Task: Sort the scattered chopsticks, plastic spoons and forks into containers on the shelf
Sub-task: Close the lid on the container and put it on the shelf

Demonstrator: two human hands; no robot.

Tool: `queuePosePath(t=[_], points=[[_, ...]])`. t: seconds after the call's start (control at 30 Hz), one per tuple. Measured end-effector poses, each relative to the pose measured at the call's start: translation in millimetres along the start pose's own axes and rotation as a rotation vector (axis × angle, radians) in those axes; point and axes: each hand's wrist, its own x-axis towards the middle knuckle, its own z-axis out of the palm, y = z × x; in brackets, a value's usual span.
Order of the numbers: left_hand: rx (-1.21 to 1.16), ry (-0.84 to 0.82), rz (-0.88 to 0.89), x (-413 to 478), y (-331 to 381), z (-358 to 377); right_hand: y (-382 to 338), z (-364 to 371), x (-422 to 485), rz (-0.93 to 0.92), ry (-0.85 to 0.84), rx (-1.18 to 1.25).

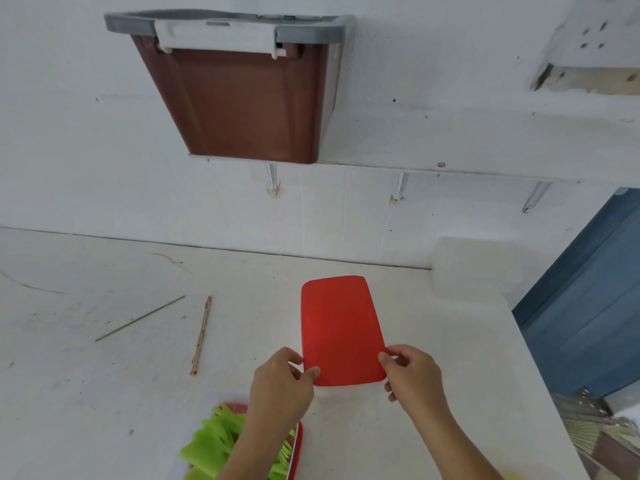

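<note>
Lid (pixel 341 327), red, one, held flat over the white table (pixel 104 393) right of centre, its long axis running near to far. At the near end the left hand (pixel 280 382) pinches the left corner and the right hand (pixel 414 379) the right corner, fingers curled on the edge. Two chopsticks lie to the left, apart: a thin chopstick (pixel 140 318) slanting from near left to far right, and a reddish chopstick (pixel 201 336) pointing almost straight away. One red container (pixel 298 445) at the near edge holds green forks (pixel 214 441), too bunched to count. One brown bin (pixel 242 102) stands on the far shelf (pixel 450 143).

Shelf (pixel 450 143) free right of brown bin (pixel 242 102); bin blocks left end.
</note>
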Motion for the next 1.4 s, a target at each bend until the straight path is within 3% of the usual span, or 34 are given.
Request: queuePosePath(t=[0.3, 0.57, 0.67, 0.77, 0.9, 1.0, 1.17, 1.4], points=[[-0.232, 0.056, -0.101, 0, 0, 9, 0, 8, 0, -0.111, 0.02, -0.107], [-0.302, 0.077, -0.125, 6, -3, 15, 0, 6, -1, -0.039, -0.018, -0.034], [-0.252, 0.082, -0.008, 8, 0, 16, 1, 8, 1, -0.037, -0.029, -0.039], [-0.125, 0.003, 0.121, 15, 0, 14, 4, 12, 0, -0.111, -0.053, -0.082], [-0.205, -0.118, 0.066, 29, -13, 11, 8, 10, -1, -0.182, -0.087, -0.132], [-0.235, -0.165, 0.06, 28, -17, 9, 11, 6, 0, -0.228, -0.111, -0.246], [0.02, -0.119, 0.138, 49, -6, -10, -7, -7, 15, -0.371, -0.127, -0.712], [0.228, -0.07, 0.195, 90, 34, -25, -63, 6, 57, -0.496, -0.177, -0.908]])
